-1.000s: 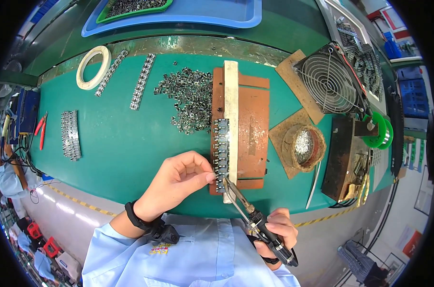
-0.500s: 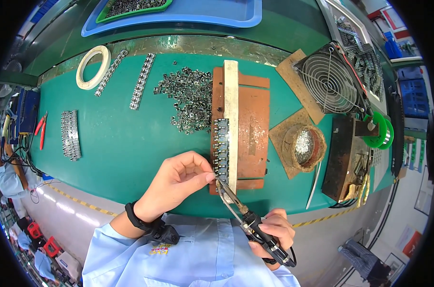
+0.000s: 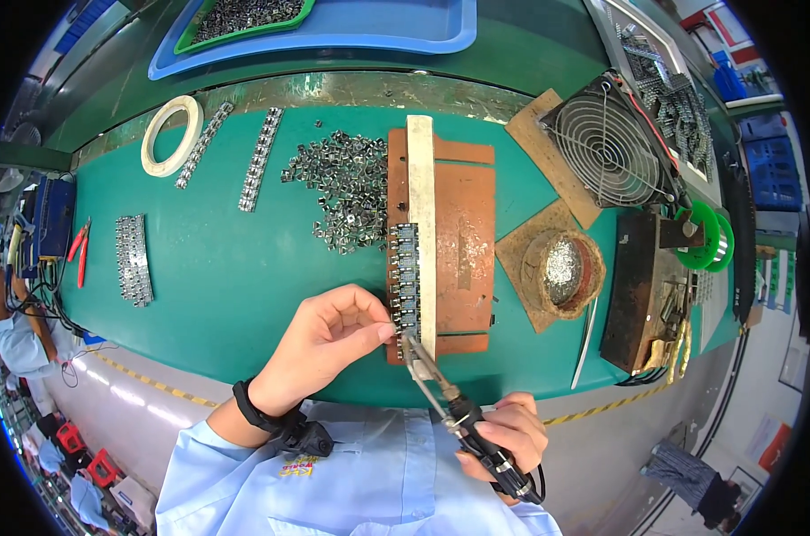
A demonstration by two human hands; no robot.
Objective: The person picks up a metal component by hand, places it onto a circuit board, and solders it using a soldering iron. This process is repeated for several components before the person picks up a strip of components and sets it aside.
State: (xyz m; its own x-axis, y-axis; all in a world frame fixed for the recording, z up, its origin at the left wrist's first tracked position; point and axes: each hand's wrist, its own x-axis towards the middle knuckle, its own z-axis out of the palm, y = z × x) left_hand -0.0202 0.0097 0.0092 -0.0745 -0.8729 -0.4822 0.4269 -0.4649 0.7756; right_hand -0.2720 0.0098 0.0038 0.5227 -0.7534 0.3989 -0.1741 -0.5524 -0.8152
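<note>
My left hand (image 3: 326,344) is closed in a pinch at the left edge of a strip of small circuit boards (image 3: 406,268). What its fingertips hold, if anything, is too small to make out. The strip lies on a brown fixture block (image 3: 466,232), along the left side of a pale bar (image 3: 420,170). In my right hand (image 3: 512,438) is a black-handled soldering iron (image 3: 466,416) with a thin metal tube beside its shaft. Its tip meets the strip's near end, close to my left fingertips. A pile of small metal clips (image 3: 347,196) lies left of the block.
Left on the green mat are metal strips (image 3: 134,261), red-handled pliers (image 3: 82,255) and a tape roll (image 3: 149,161). To the right stand a fan (image 3: 606,147), a round pot (image 3: 534,272) and a green solder spool (image 3: 698,252). A blue tray (image 3: 360,40) sits at the back.
The view has shifted slightly. The iron's tip has moved a little to the right across the strip. My left hand keeps its pinch at the same spot.
</note>
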